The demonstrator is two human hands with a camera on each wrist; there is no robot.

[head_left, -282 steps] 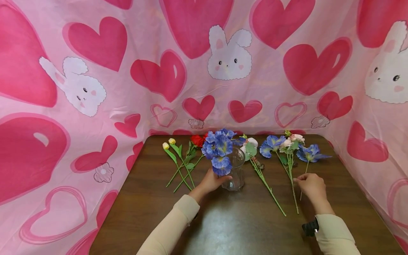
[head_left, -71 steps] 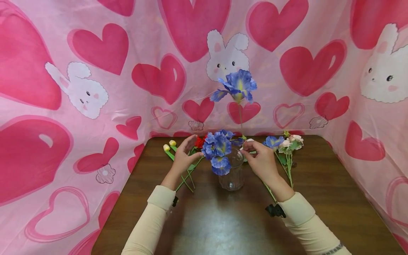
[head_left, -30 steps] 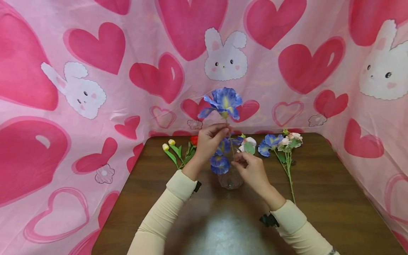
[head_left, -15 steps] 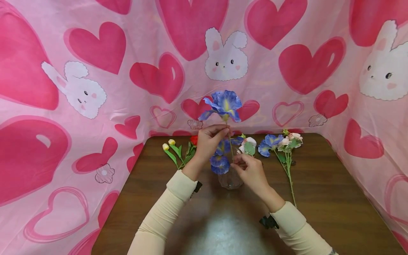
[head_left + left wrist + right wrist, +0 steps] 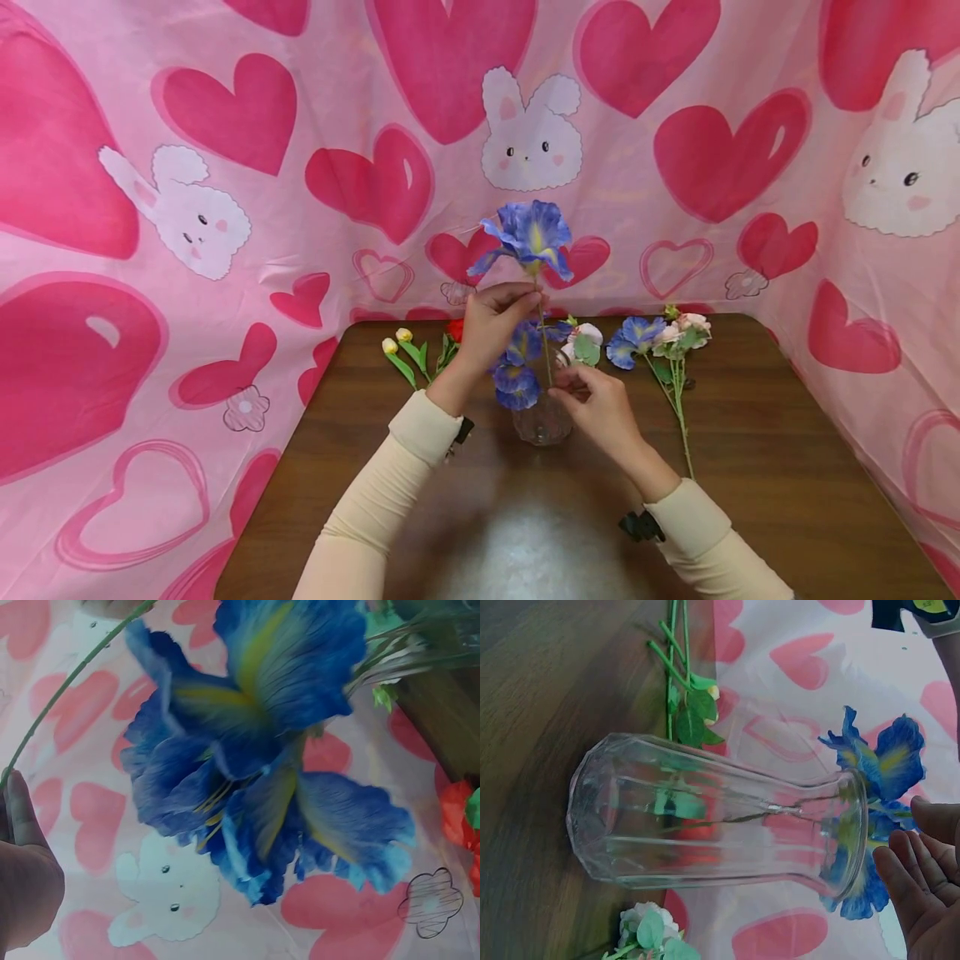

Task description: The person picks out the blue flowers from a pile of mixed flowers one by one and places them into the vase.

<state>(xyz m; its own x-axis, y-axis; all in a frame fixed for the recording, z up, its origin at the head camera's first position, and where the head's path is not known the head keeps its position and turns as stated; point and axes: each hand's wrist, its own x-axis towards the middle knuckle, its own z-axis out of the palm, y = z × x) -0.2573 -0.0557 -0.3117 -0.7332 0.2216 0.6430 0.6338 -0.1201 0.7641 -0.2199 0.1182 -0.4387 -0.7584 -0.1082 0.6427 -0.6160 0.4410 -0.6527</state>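
A blue artificial iris (image 5: 531,233) stands upright above the glass vase (image 5: 542,425). My left hand (image 5: 491,329) pinches its thin stem just below the bloom. Lower down, my right hand (image 5: 596,404) pinches the stem near its bottom end, beside the vase mouth. Other blue irises (image 5: 517,383) are in the vase, their blooms leaning out over the rim to the left. In the right wrist view, the clear vase (image 5: 705,817) has thin stems inside, and my right hand (image 5: 922,877) is close to its rim. Large iris blooms (image 5: 262,750) fill the left wrist view.
Yellow tulips (image 5: 397,340) and a red flower (image 5: 456,330) lie left of the vase, partly behind my left arm. A pale pink flower (image 5: 585,343) lies just behind its right side. Farther right are another blue iris (image 5: 633,340) and a pink-flowered stem (image 5: 682,337).
The iris from the table's right side has been lifted and brought over the vase. My left hand has left the vase and taken the stem. Over the last second, both hands shift only slightly.
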